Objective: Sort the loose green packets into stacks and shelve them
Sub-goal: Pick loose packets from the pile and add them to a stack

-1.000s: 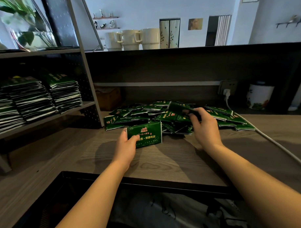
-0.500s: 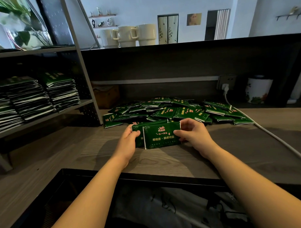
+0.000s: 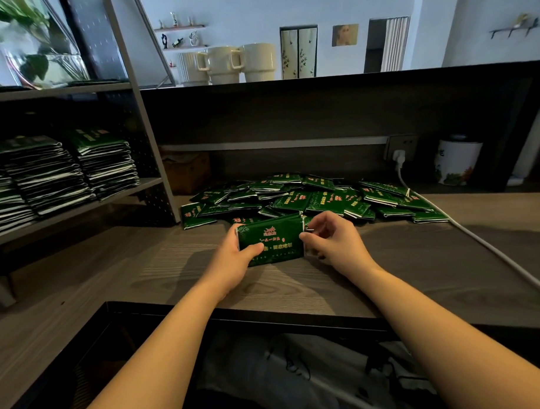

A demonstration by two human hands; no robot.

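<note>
Both hands now clamp the small bundle of packets (image 3: 271,244) upright on the counter (image 3: 417,260), left hand (image 3: 234,257) and right hand (image 3: 328,243) squaring the newly added one flush, so the stack grows while the loose pile (image 3: 308,197) behind waits

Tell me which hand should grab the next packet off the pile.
Probably the right hand. Its fingers only pinch the bundle's right edge, and it sits nearer the loose pile. The left hand wraps the bundle's left end and could hold it alone.
</note>
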